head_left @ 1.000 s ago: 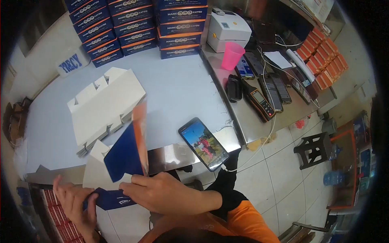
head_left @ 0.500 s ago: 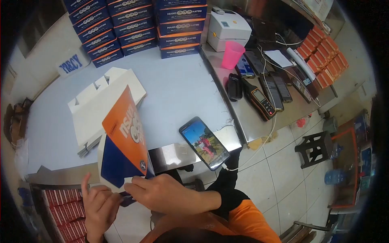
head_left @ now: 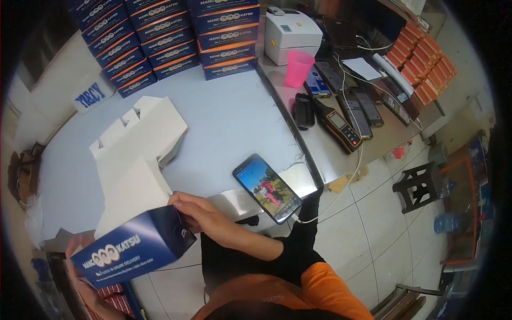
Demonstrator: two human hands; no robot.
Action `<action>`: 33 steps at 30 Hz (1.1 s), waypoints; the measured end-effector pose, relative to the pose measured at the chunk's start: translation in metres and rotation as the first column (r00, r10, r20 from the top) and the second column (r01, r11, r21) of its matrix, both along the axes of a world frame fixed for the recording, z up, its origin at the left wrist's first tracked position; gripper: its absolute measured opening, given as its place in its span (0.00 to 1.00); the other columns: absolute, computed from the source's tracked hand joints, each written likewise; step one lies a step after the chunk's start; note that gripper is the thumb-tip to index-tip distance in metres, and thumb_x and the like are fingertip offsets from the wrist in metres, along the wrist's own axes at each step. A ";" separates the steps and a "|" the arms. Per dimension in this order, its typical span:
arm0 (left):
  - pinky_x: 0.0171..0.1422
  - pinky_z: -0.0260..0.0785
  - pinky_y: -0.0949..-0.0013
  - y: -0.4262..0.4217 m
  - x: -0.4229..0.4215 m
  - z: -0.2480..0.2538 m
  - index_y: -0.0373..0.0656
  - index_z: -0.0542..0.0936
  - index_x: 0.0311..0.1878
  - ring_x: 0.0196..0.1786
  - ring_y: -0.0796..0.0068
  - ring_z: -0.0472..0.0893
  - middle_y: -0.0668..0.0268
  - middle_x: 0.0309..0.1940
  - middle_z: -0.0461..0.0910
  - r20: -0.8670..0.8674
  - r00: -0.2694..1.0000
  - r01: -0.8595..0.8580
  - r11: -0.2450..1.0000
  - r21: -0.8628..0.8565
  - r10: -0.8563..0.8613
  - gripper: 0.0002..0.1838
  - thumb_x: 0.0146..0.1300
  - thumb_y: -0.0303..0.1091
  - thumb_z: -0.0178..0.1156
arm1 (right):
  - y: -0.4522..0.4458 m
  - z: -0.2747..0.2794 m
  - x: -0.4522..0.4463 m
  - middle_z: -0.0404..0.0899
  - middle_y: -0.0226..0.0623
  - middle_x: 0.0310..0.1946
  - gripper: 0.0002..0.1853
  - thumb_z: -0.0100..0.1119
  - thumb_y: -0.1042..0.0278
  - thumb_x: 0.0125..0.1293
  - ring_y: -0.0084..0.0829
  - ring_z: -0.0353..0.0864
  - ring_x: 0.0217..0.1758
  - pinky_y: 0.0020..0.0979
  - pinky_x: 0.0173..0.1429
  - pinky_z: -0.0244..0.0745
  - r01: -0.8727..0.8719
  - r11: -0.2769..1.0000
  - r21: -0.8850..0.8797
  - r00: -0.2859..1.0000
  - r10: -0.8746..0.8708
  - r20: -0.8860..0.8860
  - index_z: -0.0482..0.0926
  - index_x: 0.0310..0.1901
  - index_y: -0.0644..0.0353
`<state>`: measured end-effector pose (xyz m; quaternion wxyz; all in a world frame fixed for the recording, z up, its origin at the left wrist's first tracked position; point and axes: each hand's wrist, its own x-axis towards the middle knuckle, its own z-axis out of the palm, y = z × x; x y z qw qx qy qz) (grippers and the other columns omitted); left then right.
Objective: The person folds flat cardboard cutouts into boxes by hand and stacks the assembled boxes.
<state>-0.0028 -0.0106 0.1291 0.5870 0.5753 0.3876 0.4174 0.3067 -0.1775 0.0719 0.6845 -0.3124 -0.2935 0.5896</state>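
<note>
A partly folded cardboard food box is held over the table's near edge, its blue "Mang Katsu" side facing me. Its white inner panel stretches up and away, over the flat box blanks lying white side up. My right hand grips the box's right end, thumb near the upper corner. At the left end my left hand holds the box, its fingers partly hidden and slightly blurred. A phone with a lit screen lies right of my right hand, on the table edge.
Stacks of finished blue boxes stand at the back. On the right-hand counter are a white label printer, a pink cup, a handheld meter and several phones. A cable runs to the near phone. A black stool stands on the floor.
The box has turned from its orange side to its blue side, with the white panel now spread upward. My left hand moved left to the box's far end; my right hand rose slightly.
</note>
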 end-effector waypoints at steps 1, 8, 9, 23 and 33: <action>0.67 0.62 0.59 0.003 -0.012 -0.002 0.40 0.60 0.68 0.64 0.58 0.69 0.49 0.64 0.65 -0.070 0.995 0.086 0.982 0.167 -0.075 0.45 0.54 0.58 0.64 | 0.007 -0.010 -0.004 0.61 0.20 0.25 0.14 0.37 0.59 0.75 0.14 0.57 0.27 0.20 0.31 0.55 -0.003 1.000 0.003 1.000 0.003 -0.001 0.71 0.42 0.56; 0.61 0.62 0.61 0.033 -0.085 -0.020 0.32 0.67 0.60 0.54 0.67 0.72 0.61 0.53 0.70 -0.397 0.896 0.050 0.842 0.537 0.200 0.27 0.63 0.37 0.60 | 0.026 -0.044 -0.007 0.64 0.33 0.58 0.24 0.35 0.54 0.75 0.26 0.67 0.55 0.29 0.59 0.61 -0.041 0.999 -0.005 0.947 0.037 -0.319 0.59 0.66 0.57; 0.61 0.62 0.61 0.021 -0.071 -0.010 0.32 0.67 0.60 0.54 0.67 0.72 0.61 0.53 0.70 -0.397 0.896 0.052 0.841 0.539 0.199 0.27 0.63 0.37 0.60 | 0.026 -0.049 -0.006 0.57 0.39 0.66 0.26 0.35 0.55 0.76 0.33 0.62 0.67 0.31 0.69 0.55 -0.055 0.997 0.061 0.950 0.071 -0.303 0.53 0.70 0.59; 0.63 0.61 0.51 -0.089 0.117 0.033 0.40 0.78 0.31 0.34 0.65 0.79 0.64 0.26 0.77 -0.795 0.483 0.871 0.296 0.392 -0.368 0.05 0.49 0.28 0.62 | -0.036 0.015 0.036 0.78 0.40 0.43 0.14 0.59 0.67 0.62 0.36 0.72 0.57 0.41 0.72 0.53 -0.128 0.902 0.413 0.460 -0.315 0.830 0.75 0.48 0.62; 0.61 0.59 0.61 -0.085 0.104 0.013 0.37 0.74 0.27 0.31 0.62 0.71 0.62 0.20 0.69 -0.681 0.436 0.840 0.538 0.073 -0.588 0.08 0.62 0.29 0.55 | -0.041 0.028 -0.005 0.72 0.30 0.30 0.10 0.68 0.68 0.53 0.35 0.74 0.42 0.42 0.59 0.62 -0.010 0.804 0.595 0.485 -0.516 0.706 0.77 0.36 0.54</action>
